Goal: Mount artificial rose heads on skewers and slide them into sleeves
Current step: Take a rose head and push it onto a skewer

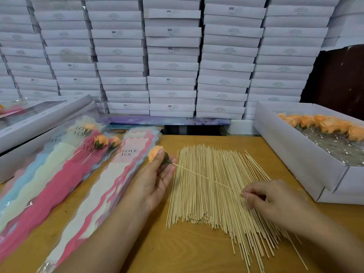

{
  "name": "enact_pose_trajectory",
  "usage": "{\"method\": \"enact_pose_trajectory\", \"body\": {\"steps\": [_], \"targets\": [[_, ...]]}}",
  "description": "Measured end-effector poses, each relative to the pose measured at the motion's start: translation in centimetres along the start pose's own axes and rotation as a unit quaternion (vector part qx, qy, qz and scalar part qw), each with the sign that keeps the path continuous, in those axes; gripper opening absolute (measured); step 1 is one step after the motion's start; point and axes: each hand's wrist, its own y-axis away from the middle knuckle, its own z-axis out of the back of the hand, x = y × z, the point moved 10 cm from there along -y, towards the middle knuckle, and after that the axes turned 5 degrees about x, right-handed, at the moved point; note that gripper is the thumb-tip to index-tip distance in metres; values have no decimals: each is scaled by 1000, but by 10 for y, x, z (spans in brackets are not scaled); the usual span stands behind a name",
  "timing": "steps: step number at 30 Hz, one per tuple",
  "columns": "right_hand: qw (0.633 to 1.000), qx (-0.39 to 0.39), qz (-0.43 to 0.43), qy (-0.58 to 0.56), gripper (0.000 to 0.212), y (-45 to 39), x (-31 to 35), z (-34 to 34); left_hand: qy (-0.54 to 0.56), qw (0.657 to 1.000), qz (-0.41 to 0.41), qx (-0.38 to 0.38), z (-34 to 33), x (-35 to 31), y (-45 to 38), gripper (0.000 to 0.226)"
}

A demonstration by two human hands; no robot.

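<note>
My left hand (pixel 157 174) holds an orange rose head (pixel 154 153) with a green base, just above the table's middle. A thin wooden skewer (pixel 206 179) runs from that base down to the right, where my right hand (pixel 271 196) pinches its lower end. Under both hands lies a wide pile of loose skewers (pixel 212 196). A stack of pink and white "LOVE YOU" sleeves (pixel 110 186) lies left of my left hand. Further left, sleeved roses (pixel 101 141) rest on another sleeve pile.
A white box (pixel 295 154) at the right holds several orange rose heads (pixel 323 123) on clear film. Flat window boxes (pixel 39 119) sit at the far left. A wall of stacked white boxes (pixel 171 56) stands behind the wooden table (pixel 157 249).
</note>
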Motion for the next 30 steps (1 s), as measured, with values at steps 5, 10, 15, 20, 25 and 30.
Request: {"method": "enact_pose_trajectory", "body": {"steps": [5,10,15,20,25,30], "targets": [[986,136,21,-98,14,9,12,-16,-76,997,25,11,-7,0,3,28],[951,210,8,-226,13,16,19,-24,-113,993,25,22,-16,-6,4,37],[931,185,-10,-315,16,13,14,-19,-213,976,34,31,-19,-20,7,54],[917,145,-17,-371,24,10,9,-12,-569,816,-51,-84,2,-83,5,14],[911,111,-26,-395,25,7,3,-8,-768,603,-111,-184,31,-158,-7,16],[908,89,-22,-409,25,5,0,-3,-786,576,-2,-225,90,-170,-4,38]]}}
